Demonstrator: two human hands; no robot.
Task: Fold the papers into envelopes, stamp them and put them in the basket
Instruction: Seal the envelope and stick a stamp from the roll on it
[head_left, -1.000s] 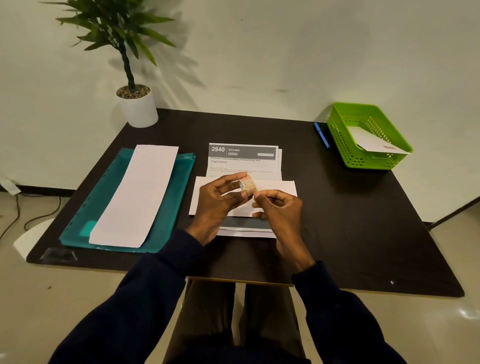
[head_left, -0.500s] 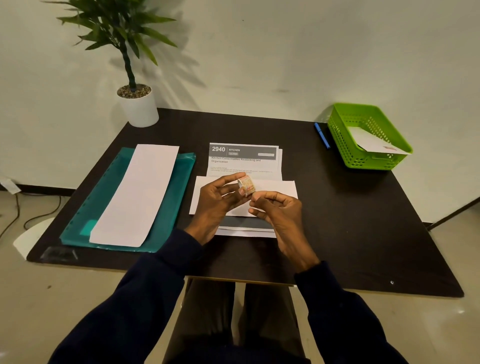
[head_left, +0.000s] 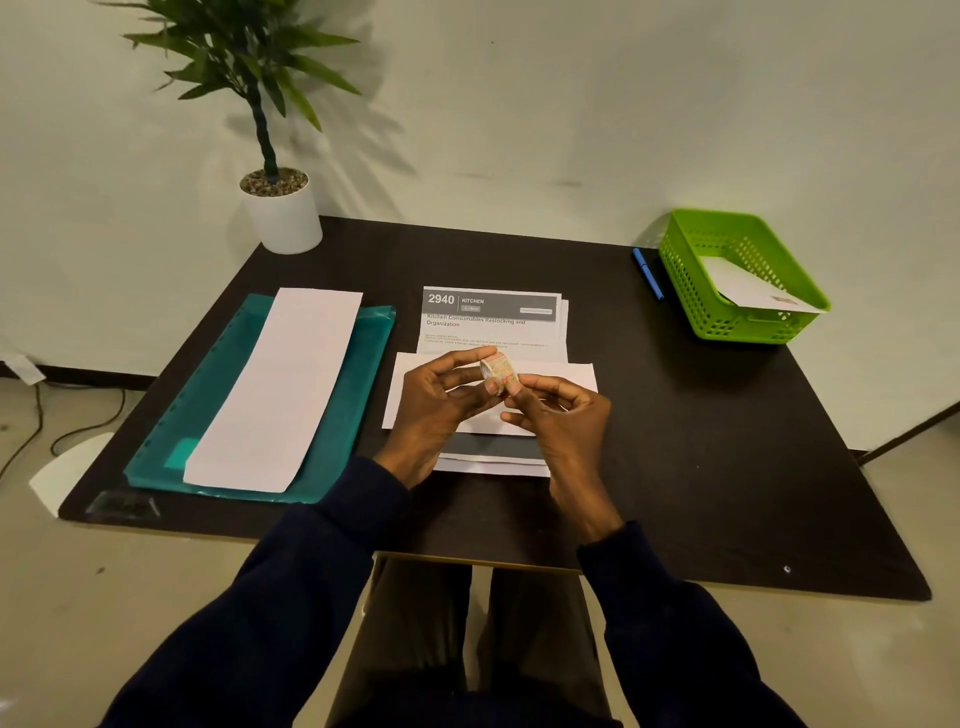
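Note:
My left hand (head_left: 439, 402) holds a small roll of stamp stickers (head_left: 498, 370) between thumb and fingers, just above a white folded envelope (head_left: 566, 376) lying mid-table. My right hand (head_left: 563, 415) pinches at the roll's lower edge with its fingertips. The envelope rests on printed sheets (head_left: 491, 319) headed "2940 KITCHEN". At the far right stands a green basket (head_left: 691, 291) with one stamped envelope (head_left: 748, 288) inside. A long folded white paper (head_left: 275, 389) lies on a teal plastic folder (head_left: 358, 395) at the left.
A blue pen (head_left: 648, 273) lies just left of the basket. A potted plant in a white pot (head_left: 283, 215) stands at the table's back left corner. The dark table (head_left: 727, 467) shows bare surface at right and front. Cables run along the floor at left.
Both hands stay together over the envelope; the right fingertips have shifted slightly against the roll. Nothing else has moved.

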